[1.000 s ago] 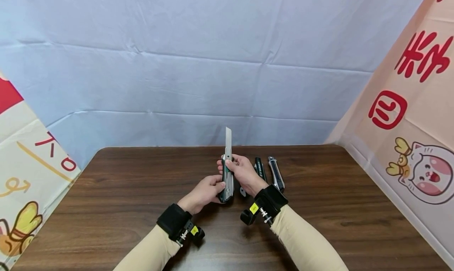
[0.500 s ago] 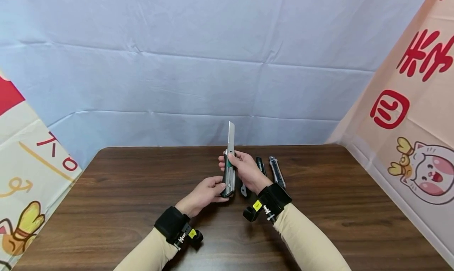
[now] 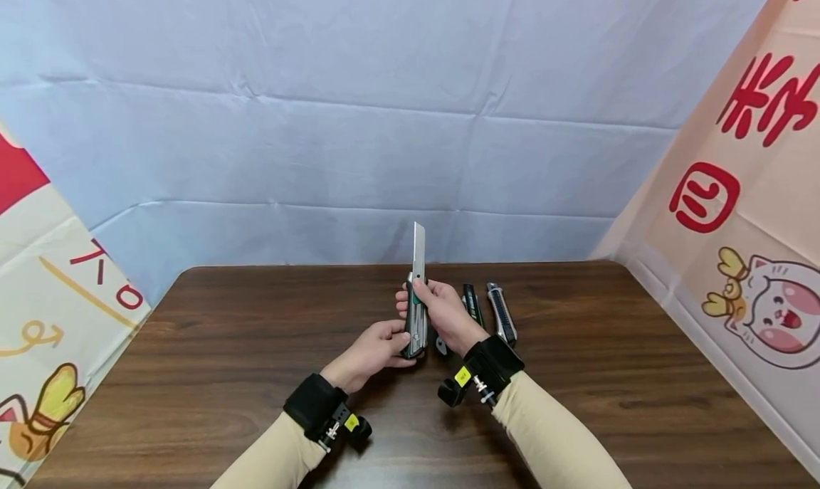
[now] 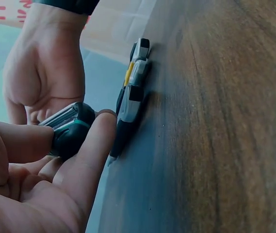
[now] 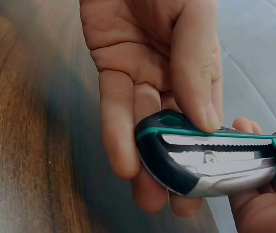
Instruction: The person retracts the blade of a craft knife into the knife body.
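A utility knife (image 3: 416, 329) with a silver, black and green body is held upright above the table, its long blade (image 3: 419, 250) sticking out at the top. My left hand (image 3: 366, 354) pinches the rounded bottom end between thumb and fingers. Higher up, my right hand (image 3: 453, 317) grips the body with its thumb near the green slider below the blade. In the right wrist view the handle's knife body (image 5: 225, 165) shows a serrated slot and a screw. The knife's dark butt end (image 4: 73, 130) faces the camera in the left wrist view, between the left thumb and fingers.
On the brown wooden table (image 3: 211, 361), a black-and-green cutter (image 3: 471, 302) and a grey cutter (image 3: 502, 312) lie right of the hands. A grey cutter end (image 3: 441, 345) shows beside the right hand, partly hidden by it. A pale cloth (image 3: 320, 119) hangs behind the table.
Both hands and the knife have shifted slightly right and up in the head view, then dropped back a little. The grips look the same, and the blade remains out.
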Demonstrator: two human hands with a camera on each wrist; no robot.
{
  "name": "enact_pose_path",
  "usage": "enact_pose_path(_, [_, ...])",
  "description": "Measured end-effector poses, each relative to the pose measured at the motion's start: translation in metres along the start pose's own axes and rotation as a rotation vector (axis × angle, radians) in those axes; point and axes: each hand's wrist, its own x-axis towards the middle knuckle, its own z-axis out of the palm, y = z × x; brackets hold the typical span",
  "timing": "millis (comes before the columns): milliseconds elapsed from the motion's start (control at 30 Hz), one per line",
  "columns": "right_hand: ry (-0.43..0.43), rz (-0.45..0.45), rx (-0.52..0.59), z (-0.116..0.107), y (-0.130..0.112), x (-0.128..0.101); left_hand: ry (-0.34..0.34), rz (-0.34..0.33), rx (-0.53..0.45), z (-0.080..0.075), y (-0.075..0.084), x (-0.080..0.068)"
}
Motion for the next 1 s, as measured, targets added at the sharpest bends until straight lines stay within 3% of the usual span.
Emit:
enact_pose_path(233, [0.003,-0.031,-0.015,0.0022,-0.0006,-0.0015,0.006,-0.007,0.010,-0.0007,0.0010,-0.0009])
enact_pose_path(1000, [-0.013,-0.013,-0.040,0.0034,0.0015,0.0015,0.027,-0.033,0.007,-0.0018,-0.0019,0.0006])
